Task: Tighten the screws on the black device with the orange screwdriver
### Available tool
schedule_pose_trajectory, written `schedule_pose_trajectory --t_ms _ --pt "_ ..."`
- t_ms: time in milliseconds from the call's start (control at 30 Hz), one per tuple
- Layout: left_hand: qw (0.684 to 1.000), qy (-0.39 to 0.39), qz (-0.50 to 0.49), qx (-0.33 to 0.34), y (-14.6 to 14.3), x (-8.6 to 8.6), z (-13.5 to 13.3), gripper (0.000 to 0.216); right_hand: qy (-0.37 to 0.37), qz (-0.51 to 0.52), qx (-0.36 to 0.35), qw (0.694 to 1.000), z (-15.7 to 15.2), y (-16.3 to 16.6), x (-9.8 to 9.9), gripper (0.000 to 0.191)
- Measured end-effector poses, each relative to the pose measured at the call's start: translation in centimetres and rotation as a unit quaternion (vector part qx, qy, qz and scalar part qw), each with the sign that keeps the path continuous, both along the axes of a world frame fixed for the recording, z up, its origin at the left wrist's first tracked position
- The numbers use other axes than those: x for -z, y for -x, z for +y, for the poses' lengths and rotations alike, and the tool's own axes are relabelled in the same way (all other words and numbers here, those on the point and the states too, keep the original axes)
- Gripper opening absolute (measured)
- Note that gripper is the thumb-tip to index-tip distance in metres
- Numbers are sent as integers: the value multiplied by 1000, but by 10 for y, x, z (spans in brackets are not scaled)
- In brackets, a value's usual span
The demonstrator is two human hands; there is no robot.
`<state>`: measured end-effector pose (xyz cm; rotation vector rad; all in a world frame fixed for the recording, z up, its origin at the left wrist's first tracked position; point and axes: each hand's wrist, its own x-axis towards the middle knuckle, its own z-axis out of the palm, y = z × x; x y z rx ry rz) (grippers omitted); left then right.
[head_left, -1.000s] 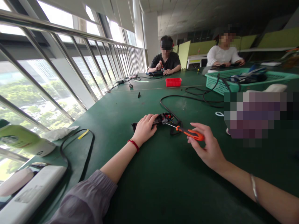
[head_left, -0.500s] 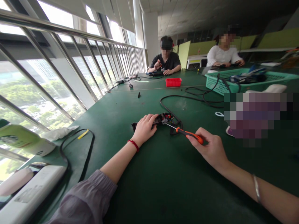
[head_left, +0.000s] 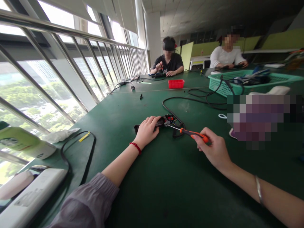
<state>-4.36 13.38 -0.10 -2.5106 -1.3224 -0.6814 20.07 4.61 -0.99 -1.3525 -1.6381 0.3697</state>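
- Left hand (head_left: 148, 128): palm down, fingers curved together over the casing, thumb along its near side; it grips the black device (head_left: 168, 120) against the tabletop (head_left: 152, 177).
- Right hand (head_left: 213, 145): thumb and fingers closed around the rear of the screwdriver (head_left: 193, 134).
- Screwdriver: slim metal shaft, contoured handle in orange and black; it slants leftward, its tip at the device's exposed end. Whether the tip is seated in a screw cannot be told.
- Black device: elongated dark housing at the middle of the tabletop, partly hidden by the left hand. Its right end is open, showing grey, red and orange parts with thin wires.
- Tabletop: smooth, dark green, faintly scuffed.
- Black cable (head_left: 175, 98): flexible and round, looping beyond the device toward the far right.
- Red tray (head_left: 176, 84): small, rectangular, far centre.
- Green basket (head_left: 213, 85): perforated walls, far right, holding dark and blue items.
- Railing (head_left: 71, 34): polished metal bars, left side.
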Motion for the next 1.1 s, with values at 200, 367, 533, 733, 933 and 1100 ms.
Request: schedule_pose_trajectory --t_ms 200,367,533,733,933,1100 --pt "1000 -2 1 1 0 1 1 43 -41 39 -56 997 -3 5 0 23" --pt "1000 -3 2 1 0 0 1 43 60 34 -61 996 0 2 1 37" --pt "1000 0 1 -1 0 0 1 43 23 101 -52 993 0 3 3 26" --pt "1000 0 -1 0 0 1 1 43 44 -1 -32 999 -3 3 0 37" --pt "1000 -1 0 2 0 1 1 43 8 43 -21 999 1 2 0 24" --pt "1000 -4 -1 2 0 1 1 43 22 -27 -24 999 -2 4 -2 28"
